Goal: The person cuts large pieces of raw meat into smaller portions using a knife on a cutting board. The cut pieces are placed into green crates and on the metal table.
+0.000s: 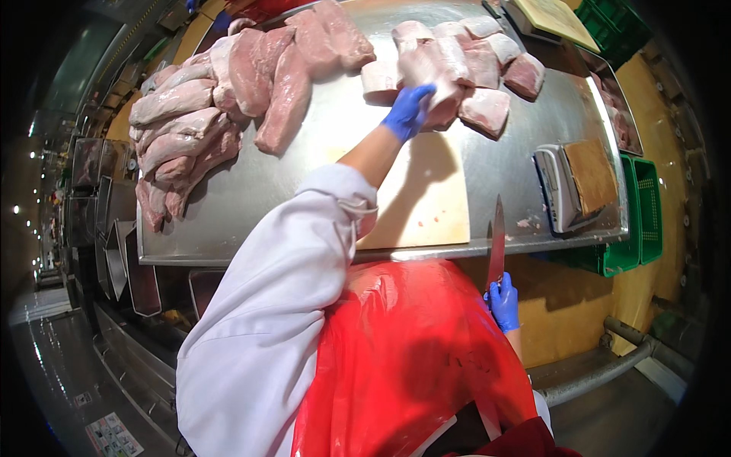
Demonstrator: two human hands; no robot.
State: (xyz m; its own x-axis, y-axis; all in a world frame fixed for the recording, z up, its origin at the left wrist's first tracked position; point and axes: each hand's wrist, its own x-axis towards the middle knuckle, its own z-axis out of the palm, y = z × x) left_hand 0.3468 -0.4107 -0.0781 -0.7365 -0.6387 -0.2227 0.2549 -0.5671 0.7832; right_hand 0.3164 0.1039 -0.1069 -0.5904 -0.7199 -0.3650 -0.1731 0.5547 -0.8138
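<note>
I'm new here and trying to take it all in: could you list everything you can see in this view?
table: one, steel, centre
long meat cuts: a heap, too overlapped to count, pale pink, table's left and far side
meat chunks: a pile, count unclear, pink and white, far right of table
cutting board: one, beige, near edge of table
scale: one, grey with brown top, table's right
second scale: one, yellowish top, far right corner
crates: green, right of table and at top right
knife: one, steel blade pointing up, at table's near edge
apron: one, red, bottom
sleeve: one, white, left arm
left hand: blue glove, on the meat chunks
right hand: blue glove, holding the knife
</note>
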